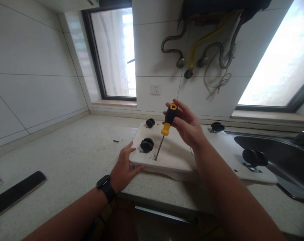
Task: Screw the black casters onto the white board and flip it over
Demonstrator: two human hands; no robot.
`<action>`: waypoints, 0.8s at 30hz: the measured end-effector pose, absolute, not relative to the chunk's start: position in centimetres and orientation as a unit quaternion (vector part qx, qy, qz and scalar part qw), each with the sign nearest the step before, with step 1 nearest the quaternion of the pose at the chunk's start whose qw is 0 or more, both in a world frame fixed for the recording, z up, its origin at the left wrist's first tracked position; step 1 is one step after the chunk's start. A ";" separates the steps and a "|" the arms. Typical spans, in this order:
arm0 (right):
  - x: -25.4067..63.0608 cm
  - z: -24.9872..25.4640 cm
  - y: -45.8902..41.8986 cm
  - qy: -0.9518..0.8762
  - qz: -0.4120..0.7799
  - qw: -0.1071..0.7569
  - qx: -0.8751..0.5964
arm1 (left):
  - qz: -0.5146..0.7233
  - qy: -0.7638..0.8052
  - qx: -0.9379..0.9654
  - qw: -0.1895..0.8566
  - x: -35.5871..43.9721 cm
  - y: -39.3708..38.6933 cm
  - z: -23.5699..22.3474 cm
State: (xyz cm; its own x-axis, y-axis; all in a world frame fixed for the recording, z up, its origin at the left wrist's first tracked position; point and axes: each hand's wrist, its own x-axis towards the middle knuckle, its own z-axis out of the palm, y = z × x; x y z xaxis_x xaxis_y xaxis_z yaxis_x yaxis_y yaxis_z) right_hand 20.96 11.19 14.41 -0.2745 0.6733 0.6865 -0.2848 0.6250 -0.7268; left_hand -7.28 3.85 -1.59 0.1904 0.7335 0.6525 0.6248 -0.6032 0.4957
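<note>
My right hand (185, 124) grips the black and yellow handle of a screwdriver (170, 115). Its shaft slants down to the left, and the tip meets a hole or screw near the front left corner of a white board (177, 147). Black caster wheels (147, 144) point upward at the board's corners. My left hand (125, 162) holds the board's left front corner, thumb along the front edge and fingers on the left side. Whether a screw sits under the tip is too small to tell.
A small dark screw-like piece (116, 141) lies on the speckled countertop (74, 150). At the lower left is a long black object (18, 190). A steel sink (280, 167) adjoins the board on the right. Pipes (194, 47) and a socket (155, 89) are on the tiled wall.
</note>
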 end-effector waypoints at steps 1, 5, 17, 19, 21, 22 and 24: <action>21.0 14.4 11.3 -0.686 0.406 0.586 -0.145 | 0.457 0.443 0.769 0.059 -7.3 3.8 -1.6; 20.8 14.4 11.8 -0.678 0.356 0.621 -0.165 | 0.454 0.447 0.768 0.060 -7.3 3.8 -1.7; 21.1 14.6 11.1 -0.667 0.436 0.582 -0.163 | 0.457 0.434 0.775 0.043 -7.4 4.0 -1.7; 21.1 14.6 10.9 -0.691 0.448 0.541 -0.170 | 0.454 0.437 0.775 0.045 -7.4 4.0 -1.8; 21.1 14.6 10.8 -0.704 0.443 0.526 -0.180 | 0.454 0.440 0.774 0.046 -7.4 3.9 -1.8; 21.0 14.6 10.9 -0.705 0.435 0.529 -0.184 | 0.454 0.440 0.773 0.047 -7.4 3.9 -1.8; 21.0 14.6 11.0 -0.704 0.412 0.545 -0.195 | 0.454 0.440 0.773 0.050 -7.5 3.9 -1.9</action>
State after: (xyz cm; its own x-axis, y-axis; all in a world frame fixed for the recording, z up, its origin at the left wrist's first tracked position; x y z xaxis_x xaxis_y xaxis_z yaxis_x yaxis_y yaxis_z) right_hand 20.98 11.05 14.63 -0.3294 0.7236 0.6065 -0.1745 0.5847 -0.7923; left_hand -7.45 3.95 -1.86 0.2003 0.7259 0.6580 0.6359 -0.6073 0.4763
